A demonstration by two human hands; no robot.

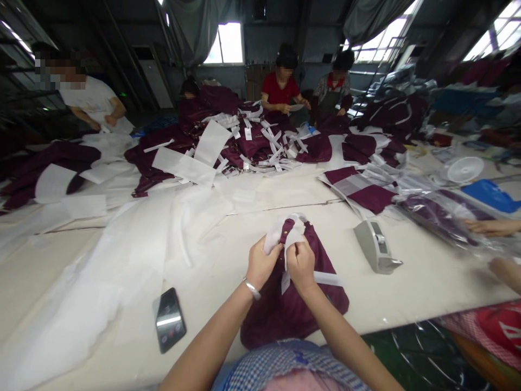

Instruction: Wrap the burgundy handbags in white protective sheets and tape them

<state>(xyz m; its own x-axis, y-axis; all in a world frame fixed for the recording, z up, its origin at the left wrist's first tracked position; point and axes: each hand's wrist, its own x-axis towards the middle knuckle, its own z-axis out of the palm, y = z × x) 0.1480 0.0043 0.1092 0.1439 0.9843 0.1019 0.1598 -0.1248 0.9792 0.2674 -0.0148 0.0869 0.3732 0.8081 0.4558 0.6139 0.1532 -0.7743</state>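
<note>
A maroon garment (285,309) lies on the pale table (407,288) right in front of me. My left hand (261,264), with a silver bracelet on the wrist, is closed on white paper (273,237) wrapped round the garment's upper part. Beside it my right hand (301,264) pinches the same white paper, next to a maroon strap with small metal studs (286,228). A white strip (328,278) runs out from under my right hand across the cloth.
A phone (170,319) lies at the left and a grey tape dispenser (376,246) at the right. White paper sheets (134,255) spread leftward. Piles of maroon garments (252,138) fill the far table, where several people work. Another person's hands (494,227) hold plastic bags at the right.
</note>
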